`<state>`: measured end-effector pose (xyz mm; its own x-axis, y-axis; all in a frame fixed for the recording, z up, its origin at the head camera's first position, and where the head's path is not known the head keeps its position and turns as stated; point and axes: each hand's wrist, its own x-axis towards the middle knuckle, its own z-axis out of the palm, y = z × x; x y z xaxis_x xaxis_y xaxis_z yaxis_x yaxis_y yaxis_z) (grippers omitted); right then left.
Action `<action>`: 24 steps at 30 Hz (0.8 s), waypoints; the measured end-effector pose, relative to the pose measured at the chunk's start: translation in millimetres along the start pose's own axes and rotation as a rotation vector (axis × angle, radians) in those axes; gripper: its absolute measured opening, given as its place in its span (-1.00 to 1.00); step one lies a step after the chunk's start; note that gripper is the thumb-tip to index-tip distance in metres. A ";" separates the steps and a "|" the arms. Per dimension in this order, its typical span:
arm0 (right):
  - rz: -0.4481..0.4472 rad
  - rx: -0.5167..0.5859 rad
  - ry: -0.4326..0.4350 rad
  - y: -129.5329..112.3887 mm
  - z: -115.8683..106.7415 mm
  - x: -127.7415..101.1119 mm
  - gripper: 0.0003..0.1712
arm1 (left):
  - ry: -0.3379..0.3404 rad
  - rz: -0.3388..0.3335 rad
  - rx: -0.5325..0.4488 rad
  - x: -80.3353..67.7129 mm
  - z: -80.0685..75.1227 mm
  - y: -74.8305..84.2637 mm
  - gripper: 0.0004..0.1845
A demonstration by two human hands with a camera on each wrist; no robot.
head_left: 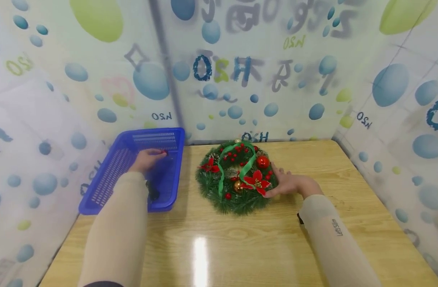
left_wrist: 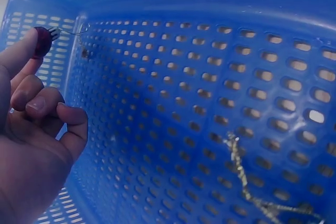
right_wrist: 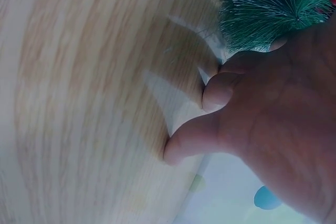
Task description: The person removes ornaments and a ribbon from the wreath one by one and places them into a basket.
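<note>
Inside the blue plastic basket [head_left: 178, 171] my left hand [head_left: 146, 160] pinches a small dark red bauble [left_wrist: 43, 42] between thumb and finger. A ribbed cap and a thin thread loop stick out from the bauble in the left wrist view. On the table lies a green Christmas wreath [head_left: 212, 187] with red poinsettias, berries, baubles and a loose green ribbon [head_left: 248, 165]. My right hand [head_left: 292, 184] stays at the wreath's right edge, thumb and fingers spread. In the right wrist view, some of its fingertips rest on the wood beside the pine needles [right_wrist: 268, 11].
A gold glittery strand [left_wrist: 242, 177] lies in the basket, and a dark item [head_left: 152, 191] sits near its front. The wooden table [head_left: 240, 247] runs back to a patterned curtain [head_left: 219, 99], with more patterned walls at both sides.
</note>
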<state>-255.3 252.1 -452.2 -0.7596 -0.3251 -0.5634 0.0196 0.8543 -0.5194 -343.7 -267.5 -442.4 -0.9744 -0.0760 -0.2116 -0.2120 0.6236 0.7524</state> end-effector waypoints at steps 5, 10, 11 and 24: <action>-0.001 0.017 -0.009 -2.7 -1.3 -1.1 0.60 | 0.037 -0.011 -0.052 -1.4 6.1 0.4 -0.41; 0.008 0.016 -0.010 -3.3 -1.2 -2.0 0.62 | 0.031 -0.023 -0.079 0.6 5.7 1.2 -0.40; 0.011 0.013 -0.008 -3.2 -1.2 -1.8 0.62 | 0.024 -0.025 -0.083 0.5 4.6 1.5 -0.38; 0.009 0.018 -0.010 -1.7 -0.9 -0.9 0.62 | -0.048 -0.034 -0.189 -5.4 -6.7 40.4 -0.24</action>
<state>-255.1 251.3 -450.2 -0.7527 -0.3216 -0.5745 0.0384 0.8496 -0.5260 -347.6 -247.1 -406.7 -0.9629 -0.0546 -0.2644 -0.2590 0.4637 0.8473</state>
